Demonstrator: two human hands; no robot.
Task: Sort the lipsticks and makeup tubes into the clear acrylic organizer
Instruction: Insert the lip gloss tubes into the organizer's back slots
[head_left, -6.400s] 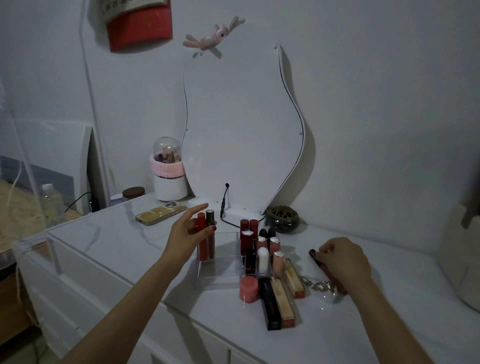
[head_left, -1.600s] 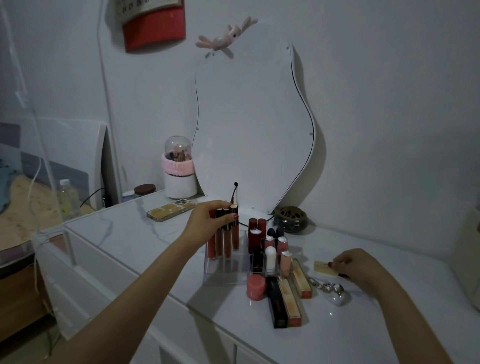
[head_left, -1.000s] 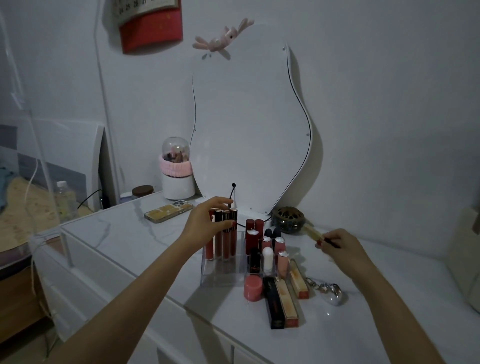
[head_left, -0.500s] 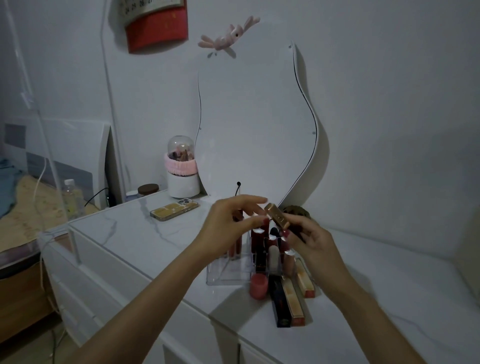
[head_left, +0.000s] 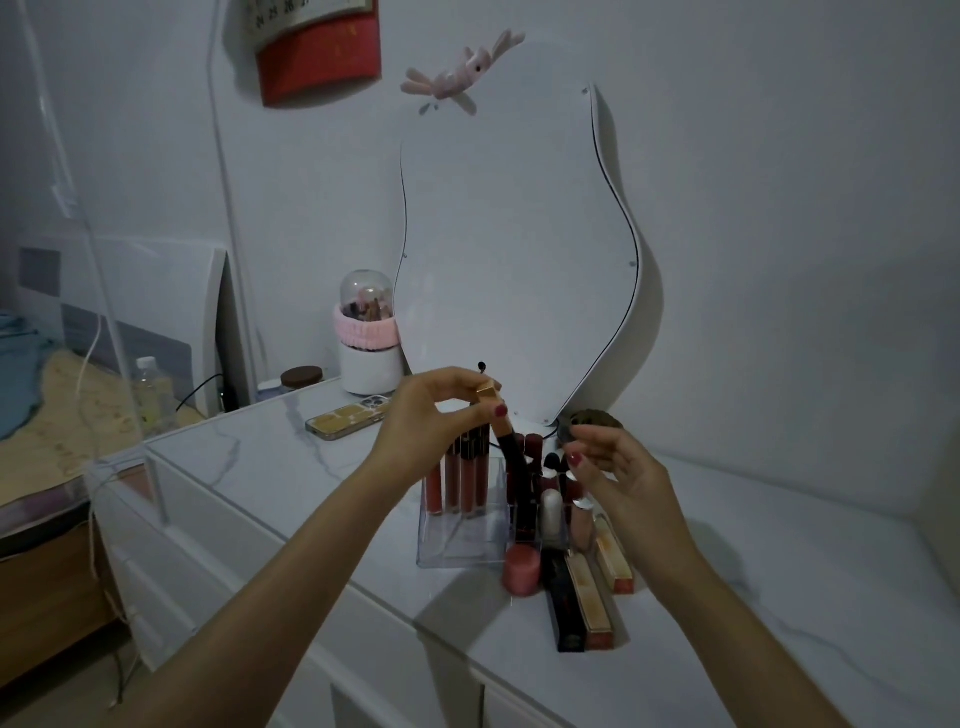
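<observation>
One slim gold-capped dark-red lip tube (head_left: 503, 435) | L hand (head_left: 434, 422) grip pinches cap end | R hand (head_left: 618, 470) grip loose, holds nothing | light, stiff, slick; hold near cap | over clear acrylic organizer (head_left: 457, 543) on counter (head_left: 779, 597)

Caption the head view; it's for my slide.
Left hand lowers a gold-capped lip tube into the clear organizer.

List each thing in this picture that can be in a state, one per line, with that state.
left hand: pinches the gold-capped tube
gold-capped tube: tilted, lower end among the organizer's tubes
right hand: fingers loosely curled, holding nothing
clear organizer: partly filled, front left section bare
three lip glosses: upright in the organizer
boxed lipsticks: lying flat on the counter
phone: face down
</observation>
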